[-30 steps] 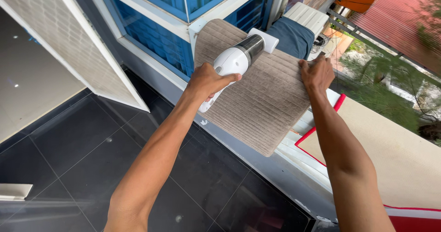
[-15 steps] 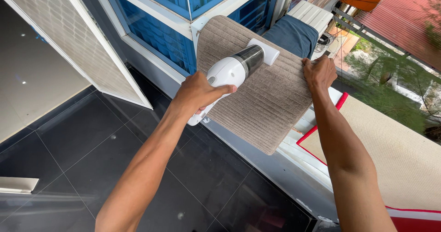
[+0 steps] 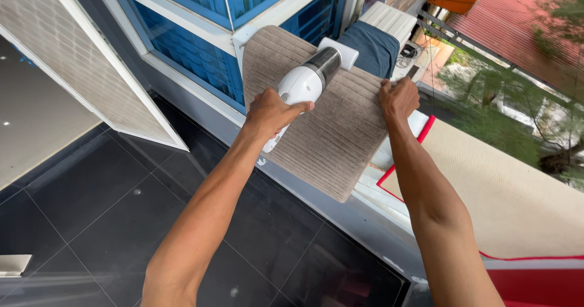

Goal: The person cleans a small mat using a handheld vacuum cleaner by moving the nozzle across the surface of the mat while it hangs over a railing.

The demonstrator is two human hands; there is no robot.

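Compared to half a second back, our left hand has slid the vacuum a bit further along the mat, and the nozzle end now sits close to the mat's far top edge. Our right hand hasn't really budged, same spot on the mat's right edge.

Around us: the mat hangs draped over the ledge, ribbed side up, so it's right under the left grip and running out to the right one. Just past the vacuum's tip there's a dark blue cloth on a white unit. Left of the left grip we've got the blue window in its white frame, and further left a white mesh screen leaning outward. Below both arms is dark tile floor. Right of the right grip, a tan panel with red edge lies beyond the ledge. Nothing sits between the vacuum and the mat; it's pressed flat on it.

Pose: left arm reaches forward nearly straight, grip clamped around the vacuum's white handle, thumb over the top. Right arm stretched out too, grip curled shut on the mat's edge, pinning it down, knuckles up.
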